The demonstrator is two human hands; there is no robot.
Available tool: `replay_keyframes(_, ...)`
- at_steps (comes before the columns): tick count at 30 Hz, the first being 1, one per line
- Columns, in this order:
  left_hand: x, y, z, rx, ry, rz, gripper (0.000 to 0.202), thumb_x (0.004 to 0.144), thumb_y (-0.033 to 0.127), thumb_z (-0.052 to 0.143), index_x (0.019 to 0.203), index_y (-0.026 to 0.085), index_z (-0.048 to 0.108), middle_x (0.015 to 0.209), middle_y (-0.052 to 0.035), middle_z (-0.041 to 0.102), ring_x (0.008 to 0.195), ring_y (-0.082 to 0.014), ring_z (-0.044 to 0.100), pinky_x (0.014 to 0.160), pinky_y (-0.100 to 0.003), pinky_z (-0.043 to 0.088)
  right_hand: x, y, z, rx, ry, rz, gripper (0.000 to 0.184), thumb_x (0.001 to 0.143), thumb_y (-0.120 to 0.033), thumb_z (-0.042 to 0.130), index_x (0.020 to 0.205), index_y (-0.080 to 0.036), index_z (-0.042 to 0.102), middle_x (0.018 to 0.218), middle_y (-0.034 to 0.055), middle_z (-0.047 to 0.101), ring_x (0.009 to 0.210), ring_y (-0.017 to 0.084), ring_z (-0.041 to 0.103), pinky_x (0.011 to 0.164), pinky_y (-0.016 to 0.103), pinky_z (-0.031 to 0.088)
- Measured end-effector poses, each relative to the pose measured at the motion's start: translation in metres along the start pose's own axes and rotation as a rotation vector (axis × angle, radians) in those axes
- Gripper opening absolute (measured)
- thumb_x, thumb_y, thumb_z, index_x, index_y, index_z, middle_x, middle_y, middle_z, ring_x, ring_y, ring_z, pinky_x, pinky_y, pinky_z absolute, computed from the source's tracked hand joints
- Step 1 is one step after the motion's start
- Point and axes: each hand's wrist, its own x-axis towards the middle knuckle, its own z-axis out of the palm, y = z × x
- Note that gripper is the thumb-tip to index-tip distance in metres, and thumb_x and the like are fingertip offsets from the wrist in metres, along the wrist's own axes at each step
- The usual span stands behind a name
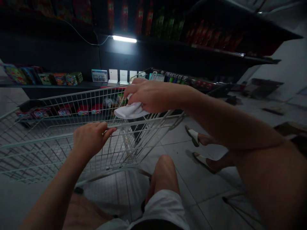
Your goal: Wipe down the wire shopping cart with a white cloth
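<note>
A wire shopping cart (59, 136) stands across in front of me, its near top rail running left to right. My left hand (90, 138) is closed around that near rail, thumb pointing right. Above the cart's right end, my right hand (153, 95) grips a white cloth (130, 111), whose loose part hangs below and to the left of the fingers. The fingertips are partly hidden behind the cloth. Whether the cloth touches the cart's wires, I cannot tell.
Behind the cart, dark shelves hold boxed goods (73, 78) and red bottles (140, 19). A lit tube lamp (124, 39) hangs under a shelf. At right, another person's feet in white shoes (193, 134) rest on the tiled floor (182, 179).
</note>
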Motion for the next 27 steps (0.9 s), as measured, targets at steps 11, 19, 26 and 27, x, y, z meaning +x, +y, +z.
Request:
replay_keyframes(11, 0.005, 0.002, 0.002, 0.077, 0.027, -0.039, 0.054, 0.096, 0.06, 0.033, 0.085, 0.021, 0.069, 0.087, -0.0078, 0.072, 0.079, -0.0249, 0.067, 0.056, -0.03, 0.034, -0.181, -0.035, 0.147, 0.116, 0.504, 0.085, 0.034, 0.093, -0.013, 0.055, 0.123, -0.022, 0.066, 0.121, 0.0041, 0.07, 0.107, 0.019, 0.057, 0.093, 0.037, 0.049)
replay_keyframes(19, 0.05, 0.079, -0.004, 0.011, 0.037, 0.21, 0.046, 0.1, 0.048, 0.034, 0.128, 0.023, 0.06, 0.117, -0.0083, 0.071, 0.102, -0.0244, 0.068, 0.073, -0.033, 0.048, -0.22, -0.079, 0.203, 0.427, 0.39, -0.042, 0.023, 0.091, -0.016, 0.055, 0.107, -0.024, 0.069, 0.108, 0.0014, 0.072, 0.095, 0.015, 0.059, 0.086, 0.031, 0.05)
replay_keyframes(26, 0.094, 0.127, -0.006, 0.001, -0.065, 0.332, 0.047, 0.101, 0.041, 0.024, 0.107, 0.018, 0.064, 0.101, -0.0102, 0.074, 0.085, -0.0235, 0.07, 0.067, -0.033, 0.045, -0.157, 0.03, 0.088, 0.164, 0.804, 0.434, 0.042, 0.094, -0.019, 0.046, 0.133, -0.029, 0.059, 0.135, 0.0045, 0.059, 0.119, 0.024, 0.05, 0.101, 0.043, 0.041)
replay_keyframes(27, 0.096, 0.129, -0.006, 0.009, -0.066, 0.339, 0.046, 0.101, 0.041, 0.024, 0.105, 0.017, 0.064, 0.098, -0.0109, 0.074, 0.083, -0.024, 0.07, 0.067, -0.033, 0.045, -0.153, 0.035, 0.09, 0.13, 0.774, 0.443, 0.044, 0.094, -0.017, 0.045, 0.134, -0.03, 0.058, 0.135, 0.004, 0.059, 0.118, 0.024, 0.049, 0.1, 0.043, 0.041)
